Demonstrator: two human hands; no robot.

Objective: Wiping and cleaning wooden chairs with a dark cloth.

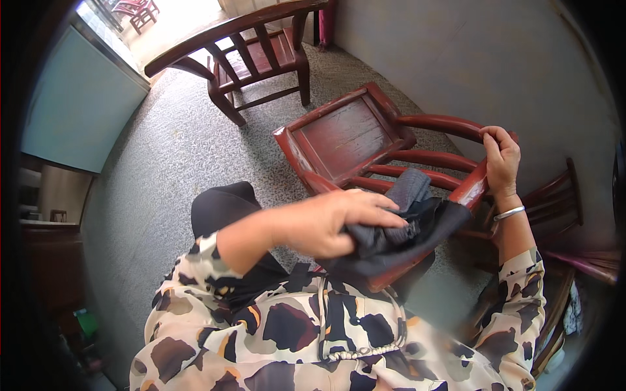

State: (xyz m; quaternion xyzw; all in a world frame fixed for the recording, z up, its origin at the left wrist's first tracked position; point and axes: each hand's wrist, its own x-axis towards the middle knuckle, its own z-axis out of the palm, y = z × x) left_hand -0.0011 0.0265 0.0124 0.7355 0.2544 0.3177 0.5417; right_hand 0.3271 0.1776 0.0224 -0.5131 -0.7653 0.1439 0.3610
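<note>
A red wooden chair with worn paint stands close in front of me, its slatted back towards me. My right hand, with a silver bangle at the wrist, grips the right end of its top rail. Dark cloth hangs over the middle of that rail, and a grey ribbed cloth lies bunched against it. My left hand, slightly blurred, holds the bunched dark cloth over the rail. Its thumb and palm hide part of the fabric.
Another red wooden chair stands ahead on the speckled floor. A plain wall runs along the right, with a further chair near it. At the left is a pale blue panel beside a bright doorway.
</note>
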